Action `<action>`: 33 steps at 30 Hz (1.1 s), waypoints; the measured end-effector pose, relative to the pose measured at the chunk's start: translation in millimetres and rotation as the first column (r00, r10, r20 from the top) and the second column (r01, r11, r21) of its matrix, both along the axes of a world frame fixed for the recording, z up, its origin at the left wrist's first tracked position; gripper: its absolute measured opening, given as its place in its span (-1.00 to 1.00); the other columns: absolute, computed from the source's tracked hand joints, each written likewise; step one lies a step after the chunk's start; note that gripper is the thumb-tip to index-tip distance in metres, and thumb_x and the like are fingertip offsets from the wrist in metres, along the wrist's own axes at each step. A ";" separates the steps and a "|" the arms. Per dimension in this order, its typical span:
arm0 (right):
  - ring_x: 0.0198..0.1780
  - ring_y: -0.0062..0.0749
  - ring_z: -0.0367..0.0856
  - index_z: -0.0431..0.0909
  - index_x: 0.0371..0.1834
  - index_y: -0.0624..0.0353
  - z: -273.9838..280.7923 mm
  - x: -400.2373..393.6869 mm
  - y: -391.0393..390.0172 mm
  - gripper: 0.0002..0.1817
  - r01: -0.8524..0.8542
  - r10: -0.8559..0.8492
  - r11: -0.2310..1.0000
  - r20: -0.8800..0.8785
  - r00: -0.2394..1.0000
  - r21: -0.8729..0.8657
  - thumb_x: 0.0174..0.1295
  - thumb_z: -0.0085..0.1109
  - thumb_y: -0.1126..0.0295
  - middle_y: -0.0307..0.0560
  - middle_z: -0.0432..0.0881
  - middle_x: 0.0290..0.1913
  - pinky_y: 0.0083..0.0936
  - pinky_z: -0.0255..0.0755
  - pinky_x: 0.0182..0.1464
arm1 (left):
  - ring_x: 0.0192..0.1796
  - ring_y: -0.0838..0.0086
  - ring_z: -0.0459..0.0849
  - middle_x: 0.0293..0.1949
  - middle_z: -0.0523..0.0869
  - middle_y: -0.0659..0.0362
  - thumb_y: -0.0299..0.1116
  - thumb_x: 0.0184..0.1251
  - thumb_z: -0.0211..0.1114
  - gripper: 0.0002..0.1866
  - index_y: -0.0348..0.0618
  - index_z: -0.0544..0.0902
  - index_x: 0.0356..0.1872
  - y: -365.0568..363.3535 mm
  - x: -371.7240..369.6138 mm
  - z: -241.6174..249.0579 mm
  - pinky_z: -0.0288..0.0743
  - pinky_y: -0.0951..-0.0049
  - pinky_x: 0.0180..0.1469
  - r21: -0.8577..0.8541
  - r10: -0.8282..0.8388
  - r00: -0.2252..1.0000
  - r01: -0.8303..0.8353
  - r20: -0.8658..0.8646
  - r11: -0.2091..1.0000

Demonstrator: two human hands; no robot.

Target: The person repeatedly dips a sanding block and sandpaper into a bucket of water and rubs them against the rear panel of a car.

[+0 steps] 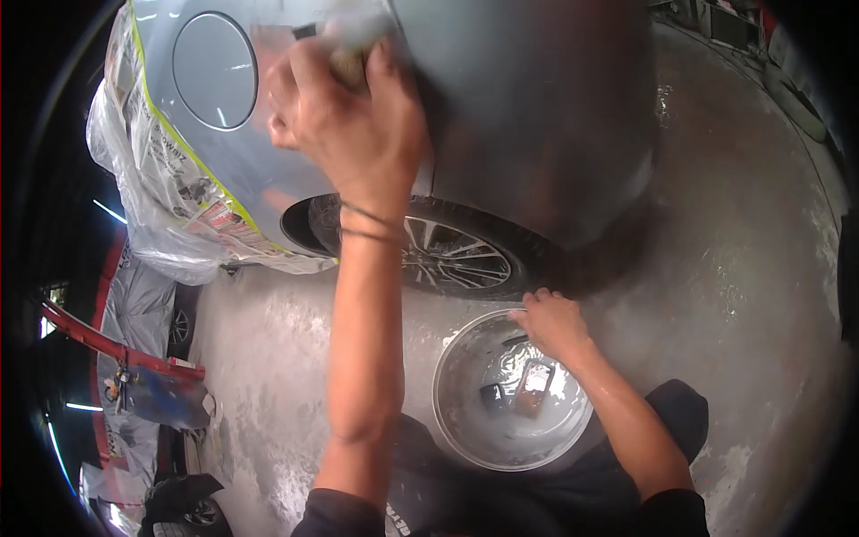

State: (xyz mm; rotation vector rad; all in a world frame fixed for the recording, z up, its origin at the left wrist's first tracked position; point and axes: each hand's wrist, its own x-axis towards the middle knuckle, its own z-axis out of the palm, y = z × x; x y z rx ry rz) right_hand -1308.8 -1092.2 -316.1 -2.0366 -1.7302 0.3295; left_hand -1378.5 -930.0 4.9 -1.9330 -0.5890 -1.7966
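My left hand (358, 116) is raised to the grey car panel (313, 170), closed around a yellowish, sponge-like pad (351, 64) smeared by motion. It works beside the round fuel flap (215, 70), near a vertical panel seam. Lower down, my right hand (552, 322) grips the far rim of a round metal basin (458, 394), fingers hooked over the edge. Cloudy water (506, 437) fills the bottom of the basin. A brown rectangular piece (534, 387) and a small dark block (492, 399) lie in it.
The car's wheel (456, 255) is just beyond the basin. Plastic sheeting (148, 224) and taped newspaper (192, 179) cover the car's left part. Wet concrete floor (716, 313) surrounds everything. A red metal arm (116, 340) stands at the left, close to another vehicle's wheel (182, 327).
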 end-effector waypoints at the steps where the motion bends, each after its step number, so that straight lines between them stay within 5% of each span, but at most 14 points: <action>1: 0.14 0.15 0.81 0.75 0.14 0.28 -2.7 -0.1 -0.4 -0.48 -0.001 0.001 1.000 0.004 1.000 0.026 0.67 0.17 -0.04 0.22 0.78 0.08 0.04 0.72 0.14 | 0.33 0.12 0.68 0.17 0.76 0.08 -0.14 0.46 0.57 -0.56 -0.05 0.77 0.26 -1.2 0.0 -1.2 0.32 -0.09 0.44 0.014 0.054 0.999 -0.054 -0.005 0.998; 6: 0.11 0.14 0.82 0.74 0.11 0.28 3.3 1.8 -1.3 -0.49 0.003 -0.003 1.000 -0.002 1.000 0.026 0.68 0.17 -0.03 0.20 0.79 0.05 0.05 0.72 0.11 | 0.46 0.15 0.62 0.31 0.75 0.03 -0.33 0.41 0.59 -0.46 -0.01 0.75 0.41 -3.4 -48.4 -84.2 0.10 -0.01 0.55 0.008 0.126 0.980 -0.126 -0.155 0.992; 12: 0.12 0.12 0.83 0.74 0.16 0.28 5.1 -0.1 -1.3 -0.48 -0.016 0.018 0.999 0.039 0.999 -0.043 0.69 0.13 -0.04 0.21 0.81 0.08 -0.02 0.73 0.13 | 0.43 0.28 0.67 0.40 0.76 0.31 -0.45 0.34 0.44 -0.53 0.22 0.82 0.26 17.6 -42.9 7.2 -0.10 -0.06 0.70 0.260 0.110 0.934 -0.019 -0.340 0.965; 20: 0.13 0.11 0.83 0.75 0.18 0.27 4.4 0.6 0.4 -0.47 -0.016 0.017 0.999 0.028 0.999 -0.036 0.71 0.10 -0.04 0.21 0.81 0.11 -0.01 0.72 0.16 | 0.38 0.37 0.74 0.34 0.85 0.37 -0.49 0.34 0.41 -0.70 0.21 0.89 -0.03 41.9 -89.0 34.2 -0.04 0.03 0.70 0.348 0.146 0.824 0.065 -0.547 0.935; 21: 0.13 0.10 0.83 0.75 0.17 0.27 6.7 -0.8 0.2 -0.47 -0.016 0.018 0.999 0.034 0.999 -0.049 0.70 0.11 -0.04 0.21 0.81 0.10 -0.01 0.72 0.16 | 0.45 0.30 0.70 0.43 0.80 0.30 -0.46 0.40 0.51 -0.56 0.24 0.87 0.26 34.1 -82.2 45.9 0.06 0.03 0.69 0.380 0.210 0.766 0.049 -0.608 0.923; 26: 0.11 0.06 0.84 0.76 0.12 0.26 4.9 0.5 -0.2 -0.48 -0.002 0.002 1.000 0.016 1.000 -0.017 0.68 0.15 -0.05 0.18 0.83 0.03 -0.02 0.72 0.15 | 0.41 0.32 0.72 0.42 0.81 0.32 -0.42 0.36 0.57 -0.56 0.30 0.89 0.23 46.4 -100.6 58.2 0.03 0.03 0.69 0.413 0.219 0.729 0.095 -0.649 0.906; 27: 0.11 0.06 0.84 0.76 0.11 0.26 3.9 1.5 -0.7 -0.48 -0.003 0.003 1.000 0.017 1.000 -0.008 0.68 0.15 -0.05 0.18 0.83 0.02 -0.01 0.72 0.15 | 0.35 0.48 0.75 0.38 0.80 0.46 -0.39 0.33 0.49 -0.57 0.43 0.90 0.15 51.4 -108.9 57.9 0.00 0.02 0.68 0.413 0.229 0.744 0.069 -0.628 0.908; 33: 0.07 0.09 0.83 0.76 0.07 0.25 2.6 -1.7 2.0 -0.49 0.006 -0.006 1.000 0.031 1.000 0.004 0.67 0.17 -0.06 0.15 0.83 -0.03 0.01 0.69 0.14 | 0.37 0.34 0.73 0.42 0.80 0.33 -0.41 0.33 0.58 -0.55 0.29 0.89 0.22 32.4 -78.4 64.7 0.09 0.01 0.66 0.427 0.219 0.704 0.131 -0.676 0.895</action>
